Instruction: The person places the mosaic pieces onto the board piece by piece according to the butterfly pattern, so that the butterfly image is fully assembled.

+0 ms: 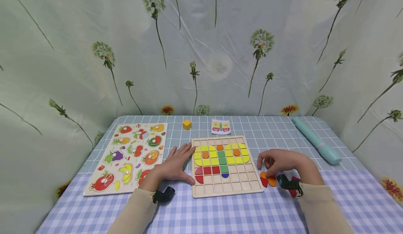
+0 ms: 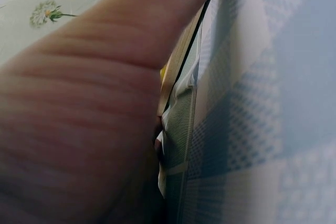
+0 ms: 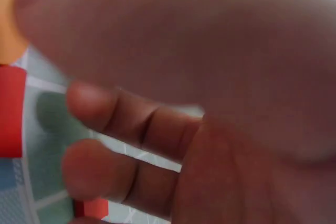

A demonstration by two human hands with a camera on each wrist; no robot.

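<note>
A wooden grid board point(image 1: 228, 193) holds coloured tiles forming a butterfly: yellow wings point(image 1: 204, 161), a green body point(image 1: 222, 160), a blue piece point(image 1: 225, 175) and red tiles point(image 1: 207, 170) at lower left. My left hand point(image 1: 174, 164) rests along the board's left edge, fingers spread and thumb near the lower corner. Right of the board, my right hand point(image 1: 283, 160) is bent over loose orange pieces point(image 1: 272, 182) and red pieces point(image 1: 264, 182). In the right wrist view its thumb tip lies by an orange piece point(image 3: 8, 30); nothing shows between the loosely bent fingers.
A fruit puzzle board point(image 1: 107, 178) lies at left. Behind the grid board are a yellow cube point(image 1: 186, 124) and a small butterfly picture card point(image 1: 221, 126). A teal roll point(image 1: 318, 141) lies at the back right. More red pieces point(image 1: 292, 192) sit under the right wrist.
</note>
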